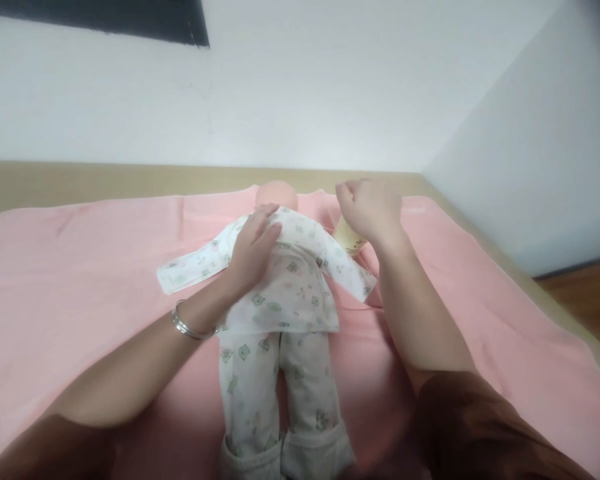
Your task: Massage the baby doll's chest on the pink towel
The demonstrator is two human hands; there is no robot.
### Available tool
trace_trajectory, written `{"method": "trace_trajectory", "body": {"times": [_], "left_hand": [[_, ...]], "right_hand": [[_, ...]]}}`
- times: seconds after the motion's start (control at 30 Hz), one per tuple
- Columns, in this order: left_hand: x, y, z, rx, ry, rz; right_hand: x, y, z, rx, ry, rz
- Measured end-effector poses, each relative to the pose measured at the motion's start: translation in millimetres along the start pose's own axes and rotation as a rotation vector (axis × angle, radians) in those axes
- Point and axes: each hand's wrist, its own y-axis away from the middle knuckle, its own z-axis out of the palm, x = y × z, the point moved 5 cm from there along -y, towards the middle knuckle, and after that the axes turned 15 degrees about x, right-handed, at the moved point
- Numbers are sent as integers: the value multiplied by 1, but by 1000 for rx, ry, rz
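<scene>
Baby doll [278, 293] lies mid-blanket on the pink blanket [80, 267], head at 12 o'clock, top & trousers already on. Left hand [253, 252] flat, fingers spread, pressing its chest. Right hand [370, 208] loosely curled at 1 o'clock by a small jar [347, 239]; grip unclear. Left sleeve looks empty, prob. still to fill.

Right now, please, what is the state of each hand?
Left hand: open, flat on the doll's printed shirt.
Right hand: loosely curled above a cream bottle; grip cannot be told.
</scene>
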Motion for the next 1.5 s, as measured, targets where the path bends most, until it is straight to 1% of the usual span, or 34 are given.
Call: {"method": "trace_trajectory", "body": {"times": [0.07,0.1,0.13,0.2,0.3,0.37,0.43,0.53,0.6,0.7,0.87,0.97,1.07,1.13,1.2,1.3,1.37,1.43,1.5], "left_hand": [[20,6,11,-138,124,43],[28,8,18,-205,202,28],[35,8,26,-261,291,-18],[45,7,45,-348,496,-199],[59,-3,75,-437,828,-536],[67,-12,89,-434,1005,-679],[72,-19,97,-411,1114,-775],[74,-18,102,-422,1175,-888],[74,-15,102,-442,1184,-933],[72,-15,101,-475,1165,-944],[63,-18,99,-529,1098,-916],[56,-11,90,-529,1010,-913],[52,-4,69,-506,942,-939],[53,-6,47,-482,955,-958],[57,-13,19,-431,1007,-942],[69,-29,-28,-272,1117,-803],[79,-34,-55,-174,1161,-714],[88,-30,-71,-138,1187,-685],[96,-24,-77,-133,1223,-691]], "right_hand": [[-2,-1,1,11,19,-8],[-2,-2,2,13,32,-11],[-1,-2,2,9,45,-13],[0,-3,4,-12,68,-13],[2,-3,5,-39,80,-10],[2,-3,4,-39,89,-7],[2,-4,3,-40,100,4],[1,-4,3,-47,92,31],[2,-4,3,-55,82,48],[2,-5,5,-77,80,63],[0,-6,5,-92,109,76],[-1,-6,4,-116,129,48],[1,-6,3,-156,112,32],[3,-7,3,-176,94,43],[4,-7,3,-189,77,67],[5,-7,2,-179,59,94],[5,-6,1,-169,58,106],[7,-5,2,-170,52,122],[9,-5,2,-160,38,116]]}}
